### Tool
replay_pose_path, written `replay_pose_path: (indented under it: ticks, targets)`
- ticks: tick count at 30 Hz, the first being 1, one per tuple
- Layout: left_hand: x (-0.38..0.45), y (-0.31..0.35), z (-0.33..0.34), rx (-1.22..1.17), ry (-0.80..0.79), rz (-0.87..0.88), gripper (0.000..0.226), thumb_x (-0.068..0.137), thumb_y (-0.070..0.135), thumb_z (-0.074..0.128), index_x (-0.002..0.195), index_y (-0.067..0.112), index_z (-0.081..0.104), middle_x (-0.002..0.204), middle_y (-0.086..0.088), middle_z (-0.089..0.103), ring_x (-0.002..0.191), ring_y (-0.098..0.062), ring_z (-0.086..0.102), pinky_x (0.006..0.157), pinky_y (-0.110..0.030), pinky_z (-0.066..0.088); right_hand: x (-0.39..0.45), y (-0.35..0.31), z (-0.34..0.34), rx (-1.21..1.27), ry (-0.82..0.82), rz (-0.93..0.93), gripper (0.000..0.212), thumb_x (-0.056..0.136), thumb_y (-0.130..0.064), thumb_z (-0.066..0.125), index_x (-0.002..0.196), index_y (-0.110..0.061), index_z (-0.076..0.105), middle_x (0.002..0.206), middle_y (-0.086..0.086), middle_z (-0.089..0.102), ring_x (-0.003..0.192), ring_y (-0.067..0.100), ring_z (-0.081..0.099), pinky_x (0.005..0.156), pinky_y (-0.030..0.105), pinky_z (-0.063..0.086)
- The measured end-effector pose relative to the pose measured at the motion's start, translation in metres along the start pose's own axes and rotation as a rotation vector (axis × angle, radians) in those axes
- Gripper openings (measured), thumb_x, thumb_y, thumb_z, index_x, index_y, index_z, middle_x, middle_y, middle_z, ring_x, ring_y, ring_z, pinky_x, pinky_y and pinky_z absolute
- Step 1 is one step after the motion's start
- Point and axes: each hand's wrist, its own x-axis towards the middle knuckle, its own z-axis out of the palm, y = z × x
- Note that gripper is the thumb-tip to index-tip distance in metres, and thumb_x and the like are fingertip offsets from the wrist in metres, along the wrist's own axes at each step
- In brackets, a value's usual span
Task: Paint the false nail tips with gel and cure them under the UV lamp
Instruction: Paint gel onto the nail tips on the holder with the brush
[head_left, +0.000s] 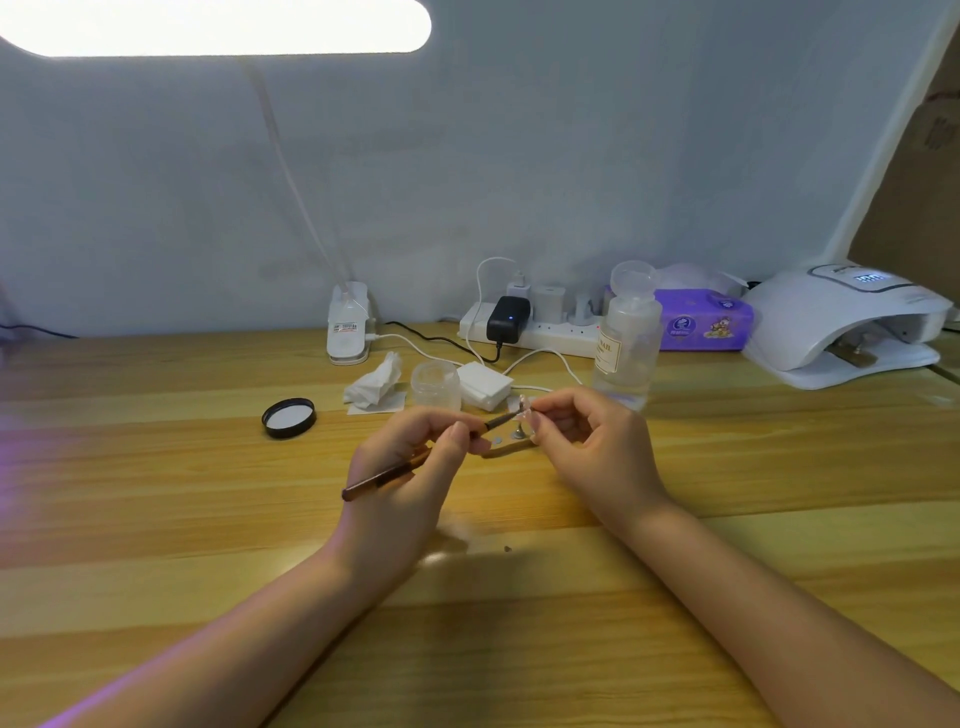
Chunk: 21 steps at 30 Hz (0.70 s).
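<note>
I see my left hand (410, 457) pinching the brush (387, 474), its tip touching the nail tip (523, 406) pinched in my right hand's (587, 441) fingertips above the table (156, 467), lamp (847, 322) far right.

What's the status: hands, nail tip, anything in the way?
Left hand holds brush. Right hand pinches nail tip; brush at tip. UV lamp far right, path unobstructed.

Two hands (410, 457) (587, 441), one brush (395, 470), one UV lamp (847, 327), one bottle (626, 338), one jar (435, 383).
</note>
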Motion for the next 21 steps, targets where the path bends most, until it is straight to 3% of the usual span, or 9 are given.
replay_pose_path:
  ticks: [6,13,21]
  targets:
    - [0.0008,-0.0016,-0.001,-0.02,0.033,0.01,0.018,0.093,0.032,0.055,0.093,0.026,0.071,0.083,0.0,0.075,0.086,-0.013,0.069,0.079,-0.019,0.05,-0.0006,0.0005,0.001,0.034,-0.03,0.016,0.01,0.085,-0.005,0.068,0.093,-0.011,0.069,0.078,0.002,0.07,0.072,0.009,0.067,0.069,0.023,0.056]
    - [0.0033,-0.0024,-0.001,-0.009,0.085,0.008,0.015,0.093,0.032,0.055,0.093,0.029,0.07,0.085,0.002,0.075,0.086,-0.008,0.069,0.076,-0.015,0.05,-0.001,0.0015,0.0007,0.092,-0.055,0.055,0.009,0.085,-0.008,0.069,0.091,-0.014,0.069,0.08,0.004,0.071,0.074,0.018,0.068,0.069,0.037,0.058]
    - [0.0015,-0.0021,-0.0002,-0.064,0.036,0.064,0.017,0.093,0.03,0.055,0.095,0.027,0.072,0.085,-0.001,0.075,0.084,-0.016,0.07,0.076,-0.022,0.053,-0.001,-0.0002,0.0001,0.091,-0.037,0.091,0.007,0.085,-0.007,0.067,0.09,-0.012,0.067,0.078,0.005,0.07,0.073,0.015,0.068,0.069,0.034,0.058]
